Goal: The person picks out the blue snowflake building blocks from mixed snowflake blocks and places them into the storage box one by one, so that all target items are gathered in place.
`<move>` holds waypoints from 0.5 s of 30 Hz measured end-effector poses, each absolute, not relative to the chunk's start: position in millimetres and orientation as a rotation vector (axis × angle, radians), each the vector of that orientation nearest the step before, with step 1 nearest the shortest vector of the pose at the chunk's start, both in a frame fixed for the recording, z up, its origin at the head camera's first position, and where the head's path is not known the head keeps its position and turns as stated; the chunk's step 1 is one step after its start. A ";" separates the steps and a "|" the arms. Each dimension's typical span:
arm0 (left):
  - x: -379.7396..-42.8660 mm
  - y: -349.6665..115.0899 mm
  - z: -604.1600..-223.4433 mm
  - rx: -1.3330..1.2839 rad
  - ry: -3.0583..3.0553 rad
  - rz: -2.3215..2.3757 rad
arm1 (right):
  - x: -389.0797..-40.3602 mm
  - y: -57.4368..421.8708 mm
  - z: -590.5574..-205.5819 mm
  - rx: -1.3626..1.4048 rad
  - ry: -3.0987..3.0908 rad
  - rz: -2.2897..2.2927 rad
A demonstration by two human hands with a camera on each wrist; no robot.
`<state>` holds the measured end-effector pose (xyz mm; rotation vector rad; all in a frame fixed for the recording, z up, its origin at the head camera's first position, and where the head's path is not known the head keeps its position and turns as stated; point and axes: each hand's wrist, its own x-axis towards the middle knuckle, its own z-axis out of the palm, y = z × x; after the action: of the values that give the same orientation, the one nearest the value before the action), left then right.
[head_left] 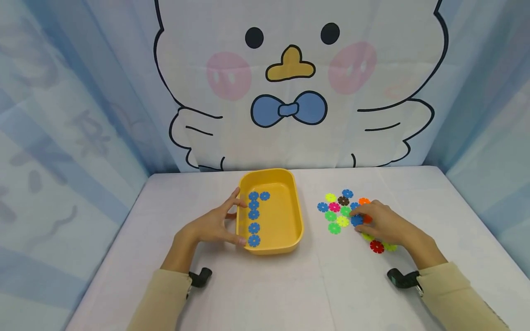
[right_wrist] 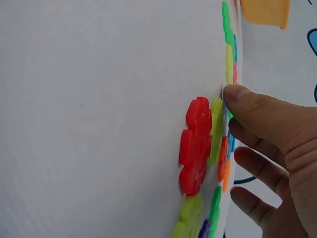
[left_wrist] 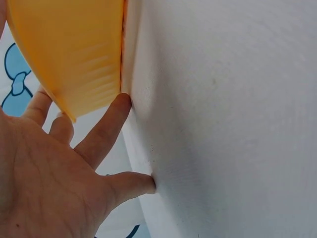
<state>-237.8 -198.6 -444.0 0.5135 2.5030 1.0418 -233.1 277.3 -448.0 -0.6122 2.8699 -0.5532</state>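
My left hand [head_left: 213,226] rests along the left side of a yellow tray [head_left: 293,250], fingers spread. Its thumb touches the near corner and a fingertip reaches over the rim. Several blue notched plastic discs [head_left: 254,214] lie in the tray, mostly in a column along its left wall. My right hand [head_left: 385,223] is down among loose discs, thumb and index finger pinching the edges of a blue disc [head_left: 357,220] at table level. In the right wrist view a red disc [right_wrist: 194,148] lies near the thumb. The hand hides part of the pile.
Around the right hand lie green [head_left: 334,228], yellow [head_left: 342,221], pink [head_left: 334,207], brown [head_left: 343,201] and orange [head_left: 364,201] discs, with more blue ones. A white cloth [head_left: 285,294] covers the table. A printed curtain [head_left: 290,142] stands behind its far edge.
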 end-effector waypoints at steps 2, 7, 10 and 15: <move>-237.7 -199.2 -444.2 0.517 2.501 1.047 | -233.4 276.5 -447.5 -0.603 2.868 -0.550; -237.8 -200.1 -445.8 0.524 2.496 1.057 | -234.3 276.5 -449.1 -0.608 2.872 -0.543; -238.2 -200.6 -446.7 0.533 2.498 1.054 | -234.0 276.7 -449.5 -0.632 2.884 -0.562; -238.9 -201.5 -445.2 0.537 2.501 1.045 | -234.5 271.3 -448.4 -0.744 2.939 -0.629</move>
<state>-238.9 -201.5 -445.2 0.5368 2.5007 1.0450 -234.5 271.3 -448.4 -0.7441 2.9388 -0.6294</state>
